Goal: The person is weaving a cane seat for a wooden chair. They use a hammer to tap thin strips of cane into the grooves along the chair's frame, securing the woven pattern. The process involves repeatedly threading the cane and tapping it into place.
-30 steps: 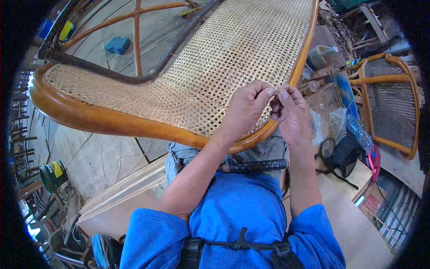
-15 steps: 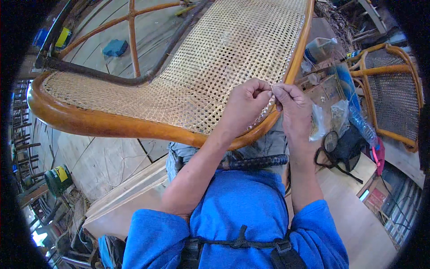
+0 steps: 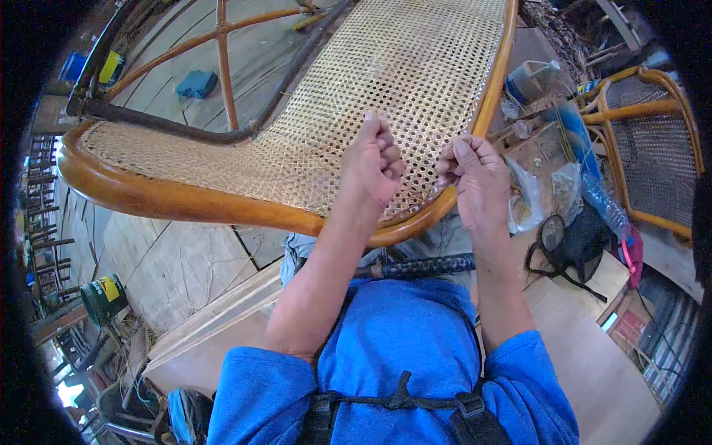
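A large curved piece of furniture lies across my lap, with a woven cane panel (image 3: 386,81) inside a glossy orange-brown wooden frame (image 3: 185,209). Over the panel's near part, my left hand (image 3: 371,165) is closed, fingers curled and thumb pointing up. Whatever it holds, if anything, is too small to see. My right hand (image 3: 478,170) is pinched shut by the frame's right edge, thumb against the fingers. Anything between those fingertips is hidden. The two hands are apart. Open holes of the weave show between them.
At right stand a second cane-panelled frame (image 3: 645,141), a clear plastic bottle (image 3: 602,204), plastic bags (image 3: 525,196) and a black mesh item (image 3: 575,241). Wooden boards (image 3: 215,326) lie at lower left, near a dark green bucket (image 3: 104,298). A teal block (image 3: 196,84) rests beyond the frame.
My hands were together at the panel's right edge. The left has moved away to the left with its thumb raised; the right has stayed near the edge, still pinched.
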The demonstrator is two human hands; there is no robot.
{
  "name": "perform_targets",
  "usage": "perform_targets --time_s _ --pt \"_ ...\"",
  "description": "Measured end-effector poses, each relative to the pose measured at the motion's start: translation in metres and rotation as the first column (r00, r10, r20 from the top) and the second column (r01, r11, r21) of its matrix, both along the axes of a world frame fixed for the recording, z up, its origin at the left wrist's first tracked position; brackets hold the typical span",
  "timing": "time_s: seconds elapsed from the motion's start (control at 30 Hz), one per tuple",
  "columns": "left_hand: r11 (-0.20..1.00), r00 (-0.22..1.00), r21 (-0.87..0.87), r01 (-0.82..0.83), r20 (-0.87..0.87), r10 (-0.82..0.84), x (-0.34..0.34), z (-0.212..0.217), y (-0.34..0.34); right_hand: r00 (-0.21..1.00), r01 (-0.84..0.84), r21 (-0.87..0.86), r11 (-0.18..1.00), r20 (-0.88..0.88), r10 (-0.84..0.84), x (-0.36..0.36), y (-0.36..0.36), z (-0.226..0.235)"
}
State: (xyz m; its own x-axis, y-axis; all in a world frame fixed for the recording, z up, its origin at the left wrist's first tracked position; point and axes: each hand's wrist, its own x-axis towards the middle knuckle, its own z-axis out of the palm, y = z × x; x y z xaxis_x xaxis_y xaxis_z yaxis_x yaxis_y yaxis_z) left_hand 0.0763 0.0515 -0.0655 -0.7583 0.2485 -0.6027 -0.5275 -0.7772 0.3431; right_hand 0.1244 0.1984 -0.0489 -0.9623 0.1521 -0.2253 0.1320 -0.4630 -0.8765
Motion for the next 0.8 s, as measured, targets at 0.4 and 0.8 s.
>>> perform_targets --time_s 0.4,0.8 --pt "0.345 0.487 -0.935 -0.086 -0.342 -0.804 -0.030 0.002 0.007 0.994 -0.109 0.506 0.856 0.076 0.082 0.023 0.002 0.008" --pt "-0.033 -0.356 -0.999 0.021 0.024 -0.934 -0.039 -0.004 0.049 0.951 -0.101 0.922 0.375 -0.021 0.309 0.062 -0.021 -0.020"
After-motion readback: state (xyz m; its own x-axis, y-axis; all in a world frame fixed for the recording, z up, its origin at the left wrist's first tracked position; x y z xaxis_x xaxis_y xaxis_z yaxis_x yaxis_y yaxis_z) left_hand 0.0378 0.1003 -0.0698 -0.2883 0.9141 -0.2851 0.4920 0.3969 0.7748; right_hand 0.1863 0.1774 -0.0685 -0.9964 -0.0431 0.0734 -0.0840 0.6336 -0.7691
